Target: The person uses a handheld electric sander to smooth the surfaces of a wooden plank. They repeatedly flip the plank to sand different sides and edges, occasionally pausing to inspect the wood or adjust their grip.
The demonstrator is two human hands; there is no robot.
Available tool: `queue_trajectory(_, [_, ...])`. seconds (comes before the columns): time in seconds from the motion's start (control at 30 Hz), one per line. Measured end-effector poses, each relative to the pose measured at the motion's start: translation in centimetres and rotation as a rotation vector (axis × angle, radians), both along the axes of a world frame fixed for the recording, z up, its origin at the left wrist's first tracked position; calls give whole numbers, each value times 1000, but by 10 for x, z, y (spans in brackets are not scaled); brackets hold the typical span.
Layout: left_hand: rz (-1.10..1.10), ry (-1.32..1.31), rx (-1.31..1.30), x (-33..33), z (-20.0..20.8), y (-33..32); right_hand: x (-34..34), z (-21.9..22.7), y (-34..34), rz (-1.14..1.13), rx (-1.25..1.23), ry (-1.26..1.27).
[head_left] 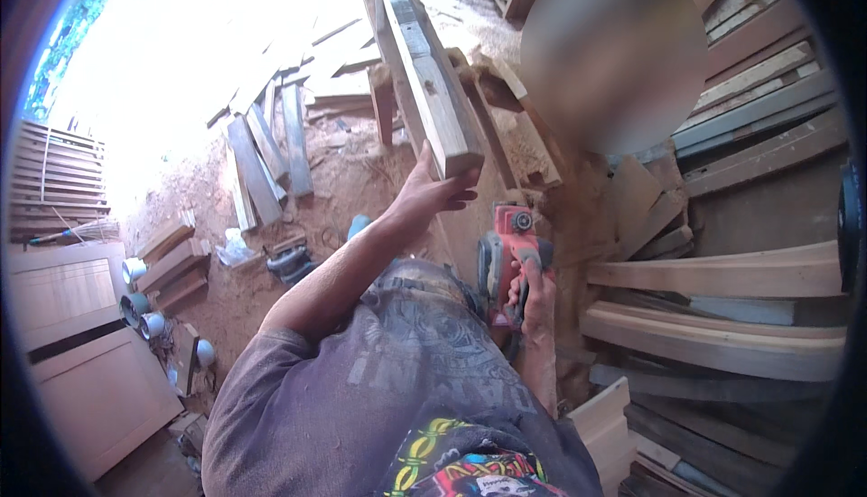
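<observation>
Head view: left hand (432,194) grasps the near end of a long wooden beam (426,72); right hand (535,294) grips a red power planer (508,257) just right of it.

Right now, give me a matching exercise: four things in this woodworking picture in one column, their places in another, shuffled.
1. left hand
2. right hand
3. red power planer
4. white cups

a. on the ground at far left
b. gripping the planer's handle
c. under the end of the long wooden beam
d. low beside the workbench

Pairs: 1-c, 2-b, 3-d, 4-a
</observation>
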State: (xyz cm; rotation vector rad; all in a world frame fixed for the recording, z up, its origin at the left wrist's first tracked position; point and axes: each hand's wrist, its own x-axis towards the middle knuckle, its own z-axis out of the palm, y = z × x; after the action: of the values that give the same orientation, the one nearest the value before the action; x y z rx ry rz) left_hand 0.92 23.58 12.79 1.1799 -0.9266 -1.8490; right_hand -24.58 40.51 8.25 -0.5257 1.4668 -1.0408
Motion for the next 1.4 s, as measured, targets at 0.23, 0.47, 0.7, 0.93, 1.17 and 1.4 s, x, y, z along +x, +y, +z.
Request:
queue_trajectory(0.23, [-192,-867,-119,-15,-130,19,12,56,11,-86,37,78])
queue_trajectory(0.47, [-255,-853,-284,-1,-152,30,36,113,-8,156,37,234])
queue_trajectory(0.7, [-282,-626,-329,22,-168,30,74,111,-62,332,161,233])
queue_trajectory(0.93, [-299,-581,-408,28,-179,33,102,112,-116,274,179,172])
queue_trajectory(1.17, [-414,-519,-365,44,-164,24,121,110,-170,275,109,208])
queue_trajectory(1.4, [-543,-482,-350,59,-164,14,139,103,-227,318,62,274])
